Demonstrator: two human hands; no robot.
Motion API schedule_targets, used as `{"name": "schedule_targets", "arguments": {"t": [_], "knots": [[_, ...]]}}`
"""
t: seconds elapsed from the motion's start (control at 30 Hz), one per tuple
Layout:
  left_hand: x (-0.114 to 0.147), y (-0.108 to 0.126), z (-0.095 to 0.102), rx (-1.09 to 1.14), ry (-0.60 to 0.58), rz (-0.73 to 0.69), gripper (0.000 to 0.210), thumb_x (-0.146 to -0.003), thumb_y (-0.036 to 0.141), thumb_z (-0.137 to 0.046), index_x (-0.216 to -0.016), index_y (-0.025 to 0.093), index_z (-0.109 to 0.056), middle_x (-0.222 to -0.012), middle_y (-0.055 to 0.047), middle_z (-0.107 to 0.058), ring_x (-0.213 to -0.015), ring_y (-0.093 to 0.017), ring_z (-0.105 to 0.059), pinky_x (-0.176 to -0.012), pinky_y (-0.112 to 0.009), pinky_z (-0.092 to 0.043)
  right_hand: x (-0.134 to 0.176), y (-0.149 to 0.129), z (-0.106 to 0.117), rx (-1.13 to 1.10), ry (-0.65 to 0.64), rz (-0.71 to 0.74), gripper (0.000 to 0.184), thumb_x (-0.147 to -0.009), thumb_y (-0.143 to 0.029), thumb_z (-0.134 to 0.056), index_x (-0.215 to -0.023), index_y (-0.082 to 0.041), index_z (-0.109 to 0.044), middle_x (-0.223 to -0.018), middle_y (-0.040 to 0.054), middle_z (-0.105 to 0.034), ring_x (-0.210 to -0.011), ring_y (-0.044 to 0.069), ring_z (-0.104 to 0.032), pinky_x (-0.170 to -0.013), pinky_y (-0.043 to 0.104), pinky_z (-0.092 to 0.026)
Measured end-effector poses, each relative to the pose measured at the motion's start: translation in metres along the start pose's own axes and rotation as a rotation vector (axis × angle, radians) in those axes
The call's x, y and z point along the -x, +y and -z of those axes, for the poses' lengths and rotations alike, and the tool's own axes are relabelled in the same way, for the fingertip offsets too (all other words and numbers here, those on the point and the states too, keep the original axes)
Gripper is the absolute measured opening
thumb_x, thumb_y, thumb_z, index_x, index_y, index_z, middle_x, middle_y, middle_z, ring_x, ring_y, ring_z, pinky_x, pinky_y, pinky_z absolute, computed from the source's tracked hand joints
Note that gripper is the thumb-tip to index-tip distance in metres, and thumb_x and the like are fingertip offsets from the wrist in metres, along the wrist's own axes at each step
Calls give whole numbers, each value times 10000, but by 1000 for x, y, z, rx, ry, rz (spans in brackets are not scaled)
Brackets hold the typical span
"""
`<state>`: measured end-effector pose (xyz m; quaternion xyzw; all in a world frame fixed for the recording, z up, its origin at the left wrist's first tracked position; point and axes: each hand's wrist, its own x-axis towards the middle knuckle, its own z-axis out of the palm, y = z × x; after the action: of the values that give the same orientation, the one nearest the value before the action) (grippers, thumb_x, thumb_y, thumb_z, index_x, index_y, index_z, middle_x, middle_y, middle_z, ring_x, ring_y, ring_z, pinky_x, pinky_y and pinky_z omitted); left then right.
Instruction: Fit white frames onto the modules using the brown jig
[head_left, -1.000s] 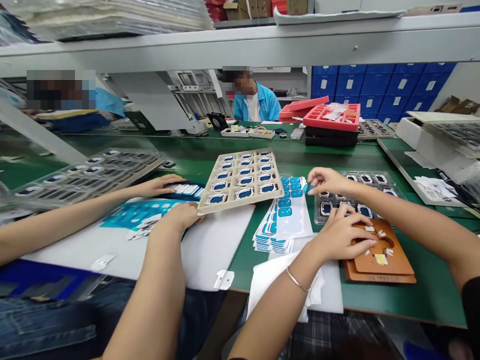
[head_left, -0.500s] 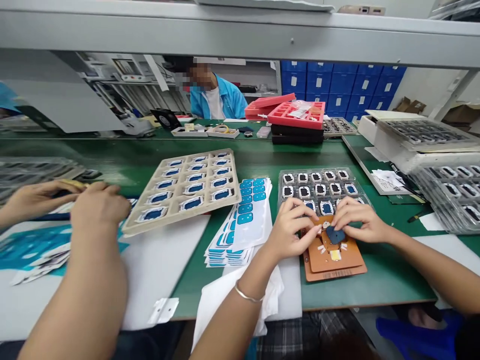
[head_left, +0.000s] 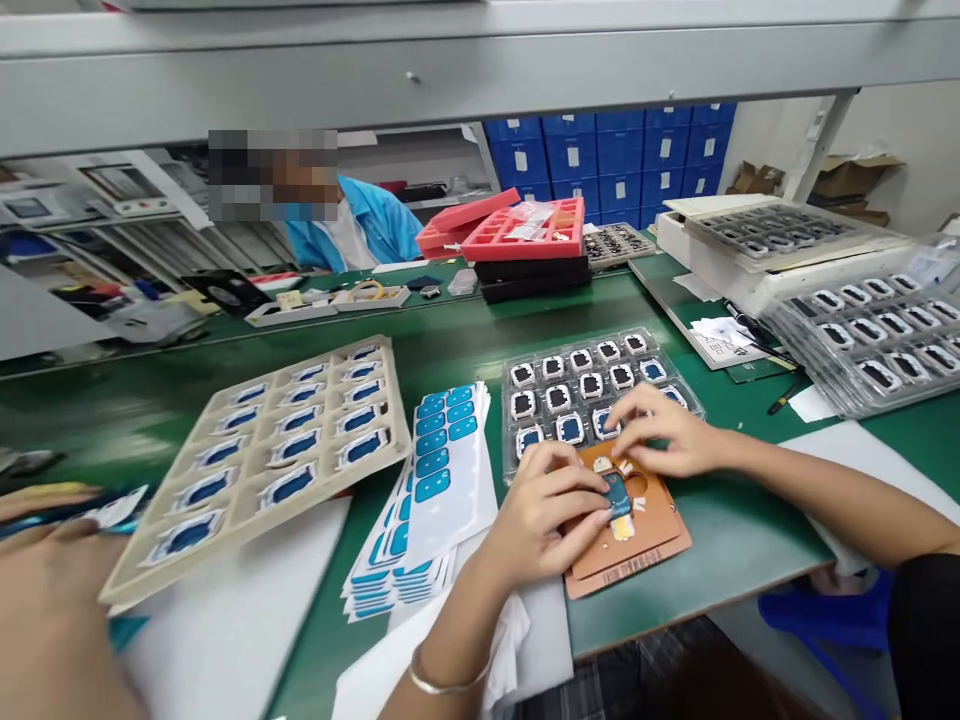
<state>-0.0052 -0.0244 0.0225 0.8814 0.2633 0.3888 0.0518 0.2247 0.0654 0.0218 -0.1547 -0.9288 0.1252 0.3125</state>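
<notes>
My left hand (head_left: 551, 510), with a bangle on its wrist, has its fingertips on the left edge of a small blue rounded-rectangle piece (head_left: 618, 496). That piece lies on an orange jig (head_left: 641, 560) with pale tabs and a yellow patch. Above the jig's far right part, my right hand (head_left: 664, 432) has curled, separated fingers, with nothing visible between them. Its thumb hovers close to the piece; whether it touches is unclear. Just behind the jig sits a clear tray (head_left: 510, 425) of white-rimmed parts, some with black centres and some blue.
To my left are a stack of blue-label sheets (head_left: 450, 520) and a tilted beige tray (head_left: 251, 490) of blue parts. A co-worker's blurred hands (head_left: 56, 570) are at the far left. Clear trays (head_left: 862, 345) stand at right. Across the bench, a person in blue (head_left: 375, 225) sits near red trays (head_left: 525, 235).
The view has swung right and tilted. The blue piece, earlier at my right fingertips, now lies lower on the jig under my left fingertips. My right hand has moved off it.
</notes>
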Motion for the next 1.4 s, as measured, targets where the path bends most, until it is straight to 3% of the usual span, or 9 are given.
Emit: {"name": "schedule_targets", "arguments": {"t": [0.1,0.17,0.4,0.6,0.8,0.97,1.17,1.3,1.4], "knots": [[1,0,0,-17,-47,8,118,-892,236,-603,-852,203,-709,-895,-29,-746,-911,-213,-535,-806,-394,-436,-6,46,11,239,54,-387,180,-850,-194,-561,-975,-224,-686,-1160,78,-610,-1116,256,-511,-987,428,-397],[1,1,0,-31,-69,21,138,-894,256,-593,-854,204,-715,-892,-39,-747,-921,-220,-541,-818,-405,-435,-10,77,17,302,76,-520,241,-848,-195,-557,-1064,-189,-663,-1185,128,-607,-1128,310,-492,-972,492,-384],[2,3,1,-13,-113,50,201,-896,316,-571,-940,200,-729,-926,-66,-740,-937,-236,-535,-826,-419,-444,-24,129,14,220,32,-686,132,-844,-291,-631,-921,-207,-697,-887,78,-715,-1115,314,-513,-976,508,-333],[2,2,1,3,-133,52,218,-901,340,-571,-956,204,-732,-978,-65,-741,-950,-234,-532,-836,-419,-443,-35,140,21,-90,155,-832,266,-692,-367,-773,-821,-169,-652,-721,27,-668,-741,194,-617,-731,328,-472],[3,2,1,5,-120,44,193,-891,330,-597,-967,211,-728,-1000,-55,-738,-960,-236,-531,-842,-422,-433,-19,73,26,-447,256,-732,434,-769,-489,-678,-1085,-213,-568,-776,-20,-606,-560,104,-533,-526,241,-442],[3,2,1,30,-111,51,174,-887,325,-613,-936,198,-721,-1000,-53,-734,-978,-231,-521,-859,-411,-433,8,-2,18,-818,-50,-594,298,-850,-440,-653,-1023,-200,-618,-671,-39,-568,-502,92,-512,-477,218,-410],[3,2,1,32,-130,66,169,-896,317,-603,-939,202,-719,-1000,-53,-725,-977,-236,-514,-868,-420,-429,19,-21,19,-374,-168,-160,201,-918,-298,-629,-1066,-179,-695,-822,27,-623,-605,93,-505,-549,223,-410],[2,2,2,13,-131,52,148,-885,297,-619,-947,205,-717,-998,-52,-725,-975,-237,-517,-857,-415,-429,22,-15,19,-323,-107,-115,223,-919,-349,-639,-1044,-173,-696,-830,33,-580,-610,102,-491,-537,230,-427],[2,2,1,8,-122,45,139,-883,284,-622,-951,205,-714,-994,-50,-727,-971,-237,-517,-848,-413,-427,22,-16,19,-216,-9,-103,222,-908,-368,-653,-1016,-179,-699,-910,62,-564,-783,155,-563,-679,295,-501]]}}
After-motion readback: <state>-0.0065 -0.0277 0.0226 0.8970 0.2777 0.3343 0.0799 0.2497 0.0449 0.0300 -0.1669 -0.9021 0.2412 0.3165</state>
